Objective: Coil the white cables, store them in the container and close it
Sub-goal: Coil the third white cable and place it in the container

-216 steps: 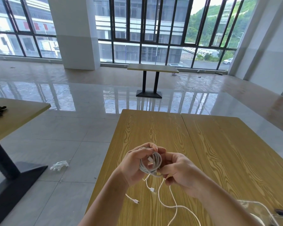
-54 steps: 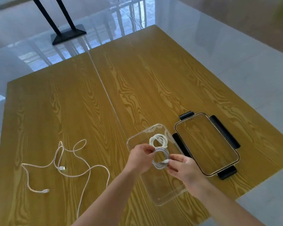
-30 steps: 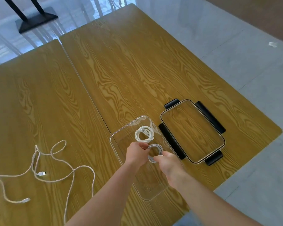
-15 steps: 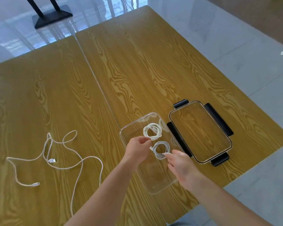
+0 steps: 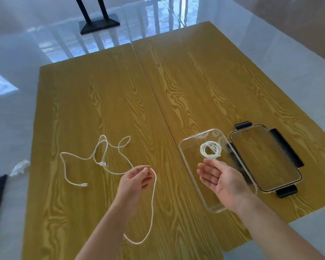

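A long white cable (image 5: 109,162) is seen lying loose and uncoiled on the wood-grain bench (image 5: 120,94), well to the left of the clear container (image 5: 184,152). It is spread in irregular loops, with two small plugs lying on the bench inside those loops. One strand is lifted off the surface where it is pinched by the left hand (image 5: 137,180), whose fingers are curled around it; from there the strand hangs in a long curve toward the near edge of the bench.

The clear container is an open, rectangular, transparent tub standing on the right half of the bench. One coiled white cable (image 5: 211,149) is seen lying in its far half as a small, tight ring. Whether a second coil lies in the near half cannot be told, because that part is covered by the right hand (image 5: 219,180). The right hand is held over the container, palm up, fingers spread and relaxed, with nothing gripped.

Just to the right of the container, nearly touching its long side, the lid (image 5: 265,158) is laid flat; it is clear, with black clasps on its edges.

Beyond the bench, to the far left of the container, the black base of another table (image 5: 99,23) stands on the glossy floor (image 5: 11,59). A small pale object (image 5: 20,167), too blurred to identify, lies on the floor by the bench's left edge.
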`<state>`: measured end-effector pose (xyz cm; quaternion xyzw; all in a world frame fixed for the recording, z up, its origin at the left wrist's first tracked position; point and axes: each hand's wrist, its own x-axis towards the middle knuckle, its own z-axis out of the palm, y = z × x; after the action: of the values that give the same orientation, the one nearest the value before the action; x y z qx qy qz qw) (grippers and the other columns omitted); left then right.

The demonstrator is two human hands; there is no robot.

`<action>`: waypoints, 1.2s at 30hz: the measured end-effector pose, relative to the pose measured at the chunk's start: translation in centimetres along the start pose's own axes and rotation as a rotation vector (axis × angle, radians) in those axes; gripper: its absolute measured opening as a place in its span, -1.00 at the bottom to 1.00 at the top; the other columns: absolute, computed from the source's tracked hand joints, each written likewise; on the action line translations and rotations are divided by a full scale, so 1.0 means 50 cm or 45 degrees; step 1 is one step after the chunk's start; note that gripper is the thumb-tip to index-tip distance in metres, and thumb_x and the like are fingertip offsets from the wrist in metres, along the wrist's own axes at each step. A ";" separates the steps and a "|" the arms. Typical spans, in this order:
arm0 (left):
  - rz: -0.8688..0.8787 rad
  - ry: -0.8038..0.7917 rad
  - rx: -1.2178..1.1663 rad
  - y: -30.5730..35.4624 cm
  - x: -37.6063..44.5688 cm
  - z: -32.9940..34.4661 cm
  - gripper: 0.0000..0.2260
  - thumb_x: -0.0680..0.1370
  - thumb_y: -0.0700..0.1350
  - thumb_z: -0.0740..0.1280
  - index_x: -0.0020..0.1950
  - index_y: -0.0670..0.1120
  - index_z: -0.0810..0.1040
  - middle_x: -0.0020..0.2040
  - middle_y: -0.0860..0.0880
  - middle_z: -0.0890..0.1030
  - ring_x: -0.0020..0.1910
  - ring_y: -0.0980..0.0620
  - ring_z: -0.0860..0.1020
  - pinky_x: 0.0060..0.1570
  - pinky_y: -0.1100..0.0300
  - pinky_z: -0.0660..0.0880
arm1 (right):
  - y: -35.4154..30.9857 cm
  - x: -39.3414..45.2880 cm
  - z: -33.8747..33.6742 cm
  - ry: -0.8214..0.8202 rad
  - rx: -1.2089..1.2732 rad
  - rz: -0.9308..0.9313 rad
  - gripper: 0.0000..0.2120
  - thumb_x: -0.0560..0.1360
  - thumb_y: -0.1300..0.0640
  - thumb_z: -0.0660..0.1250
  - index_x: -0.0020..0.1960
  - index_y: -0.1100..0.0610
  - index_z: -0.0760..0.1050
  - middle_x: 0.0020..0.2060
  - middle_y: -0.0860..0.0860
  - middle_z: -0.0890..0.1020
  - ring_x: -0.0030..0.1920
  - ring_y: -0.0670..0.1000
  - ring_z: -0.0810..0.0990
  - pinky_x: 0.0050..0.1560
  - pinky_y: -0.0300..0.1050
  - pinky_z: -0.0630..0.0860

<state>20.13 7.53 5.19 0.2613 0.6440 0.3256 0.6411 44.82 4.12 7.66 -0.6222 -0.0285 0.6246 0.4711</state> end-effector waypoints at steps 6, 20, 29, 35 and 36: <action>-0.030 0.203 -0.172 -0.034 -0.018 -0.166 -0.88 0.61 -0.18 0.33 0.06 -0.15 0.65 -0.13 -0.10 0.70 -0.09 -0.02 0.64 -0.01 0.09 0.56 | 0.055 -0.008 0.117 -0.113 -0.138 0.012 -0.73 0.66 0.13 0.20 0.18 0.28 0.58 0.01 0.21 0.73 0.09 0.19 0.69 0.15 0.08 0.58; -0.020 0.483 -0.249 -0.054 -0.022 -0.398 -0.88 0.61 -0.21 0.31 0.04 -0.18 0.64 -0.20 -0.10 0.68 -0.20 -0.01 0.61 -0.13 0.12 0.55 | 0.131 -0.003 0.377 -0.403 -0.578 0.051 -0.76 0.66 0.16 0.21 0.18 0.26 0.56 0.06 0.20 0.71 0.11 0.19 0.68 0.18 0.09 0.59; -0.004 0.483 -0.102 0.023 0.120 -0.416 -0.90 0.59 -0.13 0.35 -0.04 -0.13 0.64 -0.17 -0.09 0.67 -0.19 0.00 0.61 -0.07 0.12 0.60 | 0.164 0.057 0.526 -0.471 -1.022 -0.012 -0.91 0.63 0.12 0.28 0.08 0.09 0.53 0.12 0.10 0.65 0.15 0.08 0.63 0.27 0.03 0.56; -0.048 0.543 -0.135 0.066 0.216 -0.406 -0.93 0.58 -0.15 0.36 -0.06 -0.11 0.61 -0.22 -0.08 0.63 -0.27 0.02 0.56 -0.07 0.09 0.63 | 0.195 0.122 0.573 -0.337 -1.257 -0.018 -0.54 0.58 0.01 0.31 0.44 0.11 0.41 0.26 0.03 0.57 0.32 0.08 0.51 0.43 0.12 0.40; -0.056 0.556 -0.141 0.068 0.226 -0.405 -0.93 0.58 -0.14 0.37 -0.07 -0.11 0.61 -0.23 -0.07 0.63 -0.26 0.02 0.57 -0.02 0.05 0.64 | 0.198 0.134 0.578 -0.311 -1.238 0.004 -0.51 0.57 0.00 0.32 0.46 0.10 0.39 0.29 0.05 0.56 0.35 0.09 0.50 0.44 0.13 0.39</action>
<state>-0.80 16.58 -0.34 0.1349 0.7542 0.3954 0.5066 17.54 18.72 2.96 -0.6921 -0.3702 0.6081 0.1189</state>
